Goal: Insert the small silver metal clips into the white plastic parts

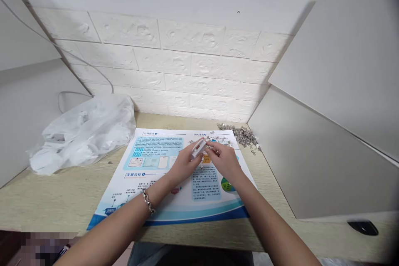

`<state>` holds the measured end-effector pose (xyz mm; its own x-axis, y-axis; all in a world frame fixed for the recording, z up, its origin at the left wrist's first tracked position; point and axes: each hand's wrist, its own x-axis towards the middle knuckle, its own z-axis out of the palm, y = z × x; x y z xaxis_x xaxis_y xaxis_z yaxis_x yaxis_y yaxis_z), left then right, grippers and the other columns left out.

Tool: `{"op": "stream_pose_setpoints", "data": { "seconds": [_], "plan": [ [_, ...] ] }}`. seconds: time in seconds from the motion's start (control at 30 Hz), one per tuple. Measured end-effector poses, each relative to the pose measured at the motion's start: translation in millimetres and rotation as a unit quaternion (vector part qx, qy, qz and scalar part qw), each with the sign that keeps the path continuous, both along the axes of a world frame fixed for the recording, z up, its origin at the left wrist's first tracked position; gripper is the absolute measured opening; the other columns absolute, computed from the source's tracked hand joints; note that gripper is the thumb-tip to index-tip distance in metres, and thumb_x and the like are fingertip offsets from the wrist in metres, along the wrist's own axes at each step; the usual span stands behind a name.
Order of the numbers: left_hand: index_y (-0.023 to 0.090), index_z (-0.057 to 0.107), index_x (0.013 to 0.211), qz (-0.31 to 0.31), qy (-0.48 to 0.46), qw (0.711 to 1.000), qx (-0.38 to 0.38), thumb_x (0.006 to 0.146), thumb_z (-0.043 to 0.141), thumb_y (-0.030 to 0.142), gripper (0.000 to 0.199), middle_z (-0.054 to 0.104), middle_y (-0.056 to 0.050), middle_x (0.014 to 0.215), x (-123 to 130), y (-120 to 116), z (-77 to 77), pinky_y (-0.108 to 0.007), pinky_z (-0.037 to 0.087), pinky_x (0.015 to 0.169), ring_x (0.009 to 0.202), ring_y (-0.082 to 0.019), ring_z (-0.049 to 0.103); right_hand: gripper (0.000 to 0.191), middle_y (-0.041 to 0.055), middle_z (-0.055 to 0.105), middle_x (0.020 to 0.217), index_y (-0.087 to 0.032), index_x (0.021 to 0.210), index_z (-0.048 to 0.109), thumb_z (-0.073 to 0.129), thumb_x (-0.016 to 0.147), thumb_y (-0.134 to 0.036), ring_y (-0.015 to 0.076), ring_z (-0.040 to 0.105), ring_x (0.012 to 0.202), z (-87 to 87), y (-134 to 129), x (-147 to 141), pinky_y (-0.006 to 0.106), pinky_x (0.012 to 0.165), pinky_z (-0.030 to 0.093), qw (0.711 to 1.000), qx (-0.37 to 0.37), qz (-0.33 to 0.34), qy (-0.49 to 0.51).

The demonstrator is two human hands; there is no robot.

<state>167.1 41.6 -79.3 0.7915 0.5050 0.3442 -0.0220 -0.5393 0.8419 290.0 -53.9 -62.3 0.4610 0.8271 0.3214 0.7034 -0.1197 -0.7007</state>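
Note:
My left hand (183, 164) is closed around a small white plastic piece (198, 149) with an opening in its face. Beside it, my right hand (223, 158) has its thumb and forefinger pinched together at the piece's right edge. Whatever those fingertips grip is too small to make out. Both hands are above a printed sheet (162, 205) with blue panels and Chinese text. Several tiny silvery metal parts lie on the sheet's upper right, just beyond my right hand.
A heap of small silvery metal parts (245, 136) lies at the back right of the wooden table (37, 199). At left stands a translucent plastic bag (90, 133) of white pieces. Grey panels (311, 153) and a white brick-pattern wall (174, 62) enclose the table. A black oval object (364, 227) shows at right.

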Motion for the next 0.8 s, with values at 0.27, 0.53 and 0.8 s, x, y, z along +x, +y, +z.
{"op": "stream_pose_setpoints", "data": {
  "seconds": [0.27, 0.53, 0.8],
  "plan": [
    [0.021, 0.044, 0.127, 0.012, -0.010, 1.000, 0.017, 0.083, 0.043, 0.022, 0.043, 0.053, -0.007, 0.126, 0.9, -2.1, -0.1, -0.039, 0.039, 0.097, 0.116, -0.022, 0.048, 0.031, 0.0016, 0.065, 0.069, -0.022, 0.104, 0.064, 0.043, 0.083, -0.030, 0.0144, 0.054, 0.058, -3.5, -0.2, -6.8, 0.024, 0.056, 0.038, 0.999, 0.022, -0.017, -0.030],
    [0.017, 0.042, 0.127, 0.044, 0.000, 0.998, 0.052, 0.083, 0.043, 0.022, 0.045, 0.050, -0.010, 0.128, 1.7, -6.6, -1.8, -0.041, 0.036, 0.099, 0.118, -0.024, 0.045, 0.032, 0.0041, 0.067, 0.088, -0.023, 0.107, 0.062, 0.039, 0.086, -0.026, 0.0176, 0.059, 0.075, -6.5, 1.9, -10.5, 0.027, 0.066, 0.041, 0.998, 0.010, -0.017, -0.065],
    [0.016, 0.042, 0.126, 0.035, -0.009, 0.997, 0.073, 0.084, 0.041, 0.021, 0.043, 0.048, -0.011, 0.129, 2.2, -5.6, -4.9, -0.042, 0.034, 0.102, 0.121, -0.023, 0.042, 0.031, 0.0042, 0.066, 0.082, -0.022, 0.103, 0.064, 0.039, 0.085, -0.025, 0.0170, 0.058, 0.074, -6.7, 3.9, -10.0, 0.026, 0.065, 0.041, 0.998, 0.021, -0.010, -0.053]
  ]
}}
